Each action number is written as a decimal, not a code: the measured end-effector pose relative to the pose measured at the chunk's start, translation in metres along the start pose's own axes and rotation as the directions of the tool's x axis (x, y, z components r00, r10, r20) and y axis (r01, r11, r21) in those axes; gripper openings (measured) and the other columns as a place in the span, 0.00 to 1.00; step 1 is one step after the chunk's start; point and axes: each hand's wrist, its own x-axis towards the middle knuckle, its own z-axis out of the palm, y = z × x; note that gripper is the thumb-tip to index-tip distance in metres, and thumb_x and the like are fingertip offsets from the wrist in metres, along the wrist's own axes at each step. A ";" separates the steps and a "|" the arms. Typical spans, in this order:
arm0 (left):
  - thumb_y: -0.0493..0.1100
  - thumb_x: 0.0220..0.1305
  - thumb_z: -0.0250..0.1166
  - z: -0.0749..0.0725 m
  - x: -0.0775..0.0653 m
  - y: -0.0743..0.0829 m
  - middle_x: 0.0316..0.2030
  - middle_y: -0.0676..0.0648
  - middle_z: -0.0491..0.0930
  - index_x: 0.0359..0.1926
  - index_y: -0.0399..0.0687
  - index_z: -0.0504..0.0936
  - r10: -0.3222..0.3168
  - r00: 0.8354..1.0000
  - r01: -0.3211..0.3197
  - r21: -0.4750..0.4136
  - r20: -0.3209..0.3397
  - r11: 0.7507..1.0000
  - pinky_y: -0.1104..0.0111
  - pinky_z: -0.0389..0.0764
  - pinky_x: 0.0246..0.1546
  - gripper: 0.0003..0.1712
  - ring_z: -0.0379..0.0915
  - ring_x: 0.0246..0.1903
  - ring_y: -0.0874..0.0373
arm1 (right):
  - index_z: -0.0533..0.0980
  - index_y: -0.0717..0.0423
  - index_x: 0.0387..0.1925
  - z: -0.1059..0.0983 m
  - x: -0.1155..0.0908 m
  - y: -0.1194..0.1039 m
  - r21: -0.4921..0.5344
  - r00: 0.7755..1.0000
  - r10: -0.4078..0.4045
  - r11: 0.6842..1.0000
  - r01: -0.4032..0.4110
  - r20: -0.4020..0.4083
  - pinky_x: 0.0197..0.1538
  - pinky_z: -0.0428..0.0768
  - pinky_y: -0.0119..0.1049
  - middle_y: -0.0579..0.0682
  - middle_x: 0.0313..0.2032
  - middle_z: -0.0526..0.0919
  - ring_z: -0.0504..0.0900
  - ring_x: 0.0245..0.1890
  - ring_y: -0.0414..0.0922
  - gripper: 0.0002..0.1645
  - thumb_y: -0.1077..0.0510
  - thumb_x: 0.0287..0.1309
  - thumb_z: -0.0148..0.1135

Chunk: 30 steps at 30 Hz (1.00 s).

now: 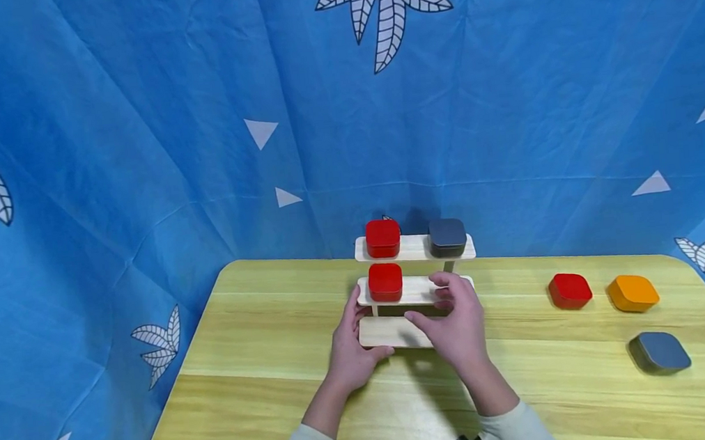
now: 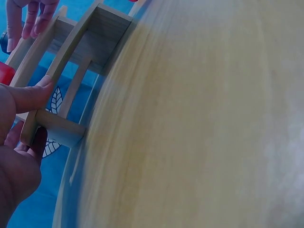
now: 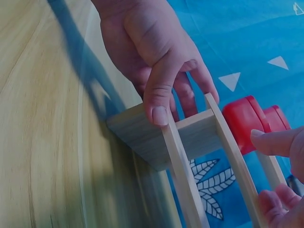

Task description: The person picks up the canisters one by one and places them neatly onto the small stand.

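A small three-step wooden shelf [image 1: 394,332] stands at the back of the table. My left hand [image 1: 351,353] grips its left end, with the thumb on a board and the fingers behind it in the left wrist view. Over the right side hovers my right hand [image 1: 459,322], thumb and fingers apart, nothing visible between them. One red rounded block [image 1: 386,282] sits on the middle step's left. On the top step are another red block [image 1: 383,238] at left and a dark grey block [image 1: 447,237] at right.
On the table [image 1: 257,347] to the right lie a loose red block [image 1: 570,291], an orange block [image 1: 633,293] and a dark grey block [image 1: 659,352]. A blue patterned cloth [image 1: 346,144] hangs behind the table's back edge.
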 end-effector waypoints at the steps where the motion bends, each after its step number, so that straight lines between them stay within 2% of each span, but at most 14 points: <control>1: 0.28 0.44 0.80 0.000 0.000 0.000 0.66 0.53 0.66 0.78 0.78 0.46 -0.003 1.000 0.003 0.001 0.001 1.000 0.59 0.63 0.67 0.73 0.65 0.64 0.57 | 0.75 0.59 0.54 -0.001 0.000 0.001 0.003 1.000 -0.002 1.000 0.002 -0.004 0.45 0.85 0.44 0.57 0.49 0.77 0.79 0.44 0.48 0.40 0.66 0.35 0.85; 7: 0.28 0.45 0.80 0.000 -0.001 -0.001 0.65 0.54 0.67 0.77 0.80 0.46 -0.020 1.000 0.020 -0.009 0.006 1.000 0.58 0.62 0.68 0.72 0.65 0.64 0.58 | 0.76 0.59 0.53 -0.005 0.000 0.006 -0.013 1.000 -0.015 1.000 0.015 -0.022 0.44 0.85 0.45 0.56 0.47 0.77 0.79 0.43 0.48 0.40 0.66 0.34 0.86; 11: 0.28 0.44 0.80 0.001 0.000 -0.001 0.65 0.53 0.67 0.78 0.78 0.46 -0.007 1.000 0.007 -0.016 0.001 1.000 0.59 0.63 0.68 0.72 0.65 0.64 0.57 | 0.76 0.61 0.52 -0.009 0.000 0.008 -0.013 0.999 -0.009 1.000 0.008 -0.033 0.44 0.85 0.46 0.58 0.47 0.77 0.79 0.42 0.50 0.40 0.67 0.33 0.86; 15: 0.26 0.44 0.79 0.001 0.001 -0.001 0.66 0.51 0.67 0.78 0.74 0.47 -0.002 1.000 0.002 -0.027 -0.002 1.000 0.60 0.62 0.68 0.72 0.65 0.65 0.54 | 0.75 0.63 0.52 -0.012 0.001 0.010 -0.010 0.999 0.007 1.000 -0.007 -0.041 0.44 0.84 0.48 0.58 0.47 0.77 0.79 0.42 0.52 0.40 0.68 0.33 0.85; 17: 0.24 0.44 0.78 0.000 -0.001 0.009 0.66 0.47 0.67 0.79 0.67 0.47 -0.007 1.000 0.008 -0.028 0.002 1.000 0.59 0.63 0.67 0.71 0.64 0.65 0.50 | 0.75 0.63 0.52 -0.013 0.001 0.011 -0.005 0.999 0.015 1.000 -0.015 -0.045 0.44 0.84 0.49 0.58 0.47 0.77 0.79 0.42 0.52 0.40 0.69 0.33 0.85; 18: 0.24 0.44 0.78 0.000 -0.001 0.009 0.66 0.46 0.66 0.80 0.65 0.46 -0.007 1.000 0.007 -0.031 0.002 0.999 0.58 0.63 0.67 0.71 0.64 0.65 0.49 | 0.75 0.63 0.52 -0.014 0.001 0.012 -0.004 0.999 0.014 1.000 -0.014 -0.048 0.44 0.84 0.50 0.58 0.47 0.77 0.79 0.42 0.52 0.40 0.69 0.33 0.85; 22: 0.23 0.43 0.78 0.000 -0.002 0.008 0.66 0.47 0.67 0.79 0.66 0.47 -0.002 1.000 0.002 -0.044 0.001 0.999 0.60 0.65 0.66 0.71 0.64 0.65 0.49 | 0.76 0.64 0.51 -0.017 0.002 0.014 0.003 0.998 0.001 1.000 0.000 -0.063 0.42 0.84 0.49 0.59 0.46 0.77 0.79 0.41 0.51 0.40 0.70 0.32 0.85; 24: 0.24 0.42 0.79 0.001 0.000 -0.002 0.66 0.50 0.67 0.78 0.73 0.47 0.004 1.000 -0.004 -0.052 -0.002 0.999 0.63 0.64 0.66 0.73 0.64 0.65 0.53 | 0.76 0.65 0.51 -0.019 0.002 0.016 0.008 0.997 -0.010 1.000 0.010 -0.071 0.41 0.84 0.48 0.59 0.46 0.77 0.80 0.41 0.51 0.40 0.71 0.31 0.85; 27: 0.24 0.43 0.79 0.001 0.000 -0.002 0.66 0.53 0.66 0.78 0.76 0.47 -0.005 1.000 0.005 -0.048 0.000 0.999 0.66 0.66 0.65 0.73 0.64 0.64 0.56 | 0.76 0.64 0.50 -0.022 0.002 0.018 0.009 0.997 -0.009 1.000 0.009 -0.079 0.41 0.84 0.39 0.58 0.46 0.77 0.80 0.41 0.51 0.40 0.71 0.31 0.85; 30: 0.25 0.44 0.79 0.001 0.001 -0.002 0.66 0.53 0.66 0.78 0.76 0.46 -0.003 1.000 0.003 -0.042 0.003 0.999 0.64 0.66 0.65 0.73 0.64 0.64 0.56 | 0.76 0.65 0.50 -0.024 0.002 0.018 0.013 0.997 -0.002 1.000 0.003 -0.083 0.40 0.82 0.30 0.58 0.47 0.77 0.80 0.41 0.51 0.39 0.70 0.31 0.85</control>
